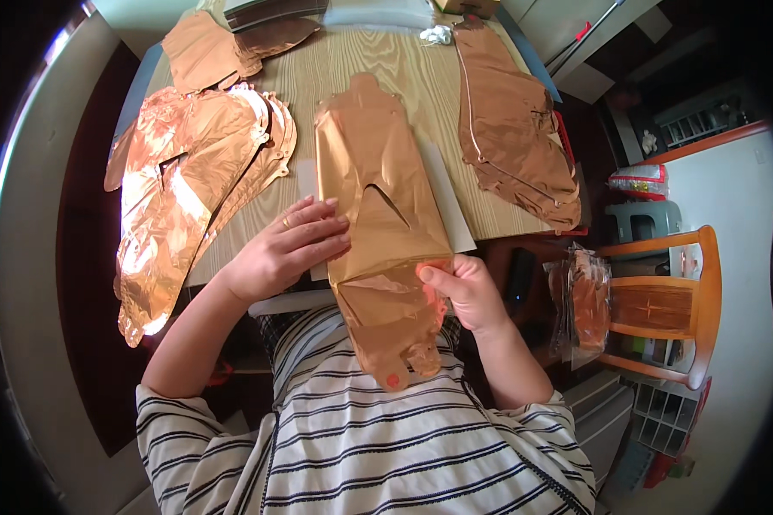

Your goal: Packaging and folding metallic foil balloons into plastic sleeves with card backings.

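A flat, uninflated copper-coloured foil balloon lies lengthwise in front of me, partly folded. Its lower end hangs over the table edge toward my lap, and a slit-like opening shows in its middle. My right hand pinches its right edge, thumb on top, near a crease. Along the left edge my left hand rests with outstretched fingers on the foil. Under the balloon, a pale flat sheet sticks out on the right.
To the left lies a pile of shiny foil balloons, partly over the table edge. Another foil stack sits behind it. More foil balloons lie at the right. A wooden chair with bagged foil packs stands to the right.
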A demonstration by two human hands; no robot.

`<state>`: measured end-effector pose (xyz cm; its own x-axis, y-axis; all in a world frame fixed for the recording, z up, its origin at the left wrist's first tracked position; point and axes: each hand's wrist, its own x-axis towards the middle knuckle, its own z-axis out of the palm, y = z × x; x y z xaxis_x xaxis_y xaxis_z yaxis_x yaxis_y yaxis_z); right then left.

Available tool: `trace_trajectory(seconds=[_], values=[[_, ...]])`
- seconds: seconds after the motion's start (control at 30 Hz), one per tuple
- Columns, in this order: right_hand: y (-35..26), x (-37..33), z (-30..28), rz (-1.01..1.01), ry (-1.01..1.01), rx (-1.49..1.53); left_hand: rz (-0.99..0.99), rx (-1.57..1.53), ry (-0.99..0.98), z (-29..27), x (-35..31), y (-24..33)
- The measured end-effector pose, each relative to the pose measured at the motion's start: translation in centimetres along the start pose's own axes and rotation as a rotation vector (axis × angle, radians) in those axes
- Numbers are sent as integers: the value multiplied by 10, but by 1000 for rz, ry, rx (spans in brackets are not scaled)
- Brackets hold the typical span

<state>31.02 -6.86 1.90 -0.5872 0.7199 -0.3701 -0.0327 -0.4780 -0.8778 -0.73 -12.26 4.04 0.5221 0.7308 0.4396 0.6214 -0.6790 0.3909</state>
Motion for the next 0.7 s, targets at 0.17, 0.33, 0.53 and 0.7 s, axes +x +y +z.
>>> trace_trajectory(seconds=[0.17, 0.33, 0.53, 0.7], values=[[39, 15, -13, 33, -3, -52, -228, 154, -199, -7, -10, 8], [32, 19, -4, -6, 52, -104, -301, 106, -28, -1, -16, 43], [21, 21, -10, -132, 126, -350, -199, 256, 167, 47, -14, 32], [0, 1, -10, -650, 560, -1354, -217, 220, 193, 48, -20, 34]])
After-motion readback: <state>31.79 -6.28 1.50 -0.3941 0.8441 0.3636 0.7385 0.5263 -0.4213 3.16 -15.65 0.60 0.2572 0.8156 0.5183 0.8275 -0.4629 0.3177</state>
